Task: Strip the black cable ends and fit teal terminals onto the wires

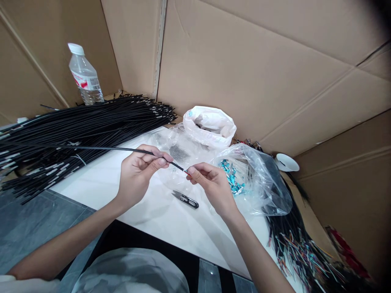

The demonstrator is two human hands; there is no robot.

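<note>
A long black cable (128, 149) runs in from the left and passes through my left hand (139, 173), whose thumb and fingers pinch it near its end. Past that grip the cable's tip shows a short pale section and reddish-orange wire. My right hand (210, 183) pinches this coloured wire at the tip between thumb and forefinger. Below the hands, a pair of black thread snips (186, 199) lies on the white table (171, 221), touched by neither hand. The fingertips partly hide the wire ends.
A large bundle of black cables (91, 122) lies at left, with a water bottle (87, 77) behind. A white bag (210, 126) and a clear bag (269, 191) with blue foil scraps (232, 179) stand ahead. Stripped cables (296, 244) lie at right. Cardboard walls (244, 61) enclose the table.
</note>
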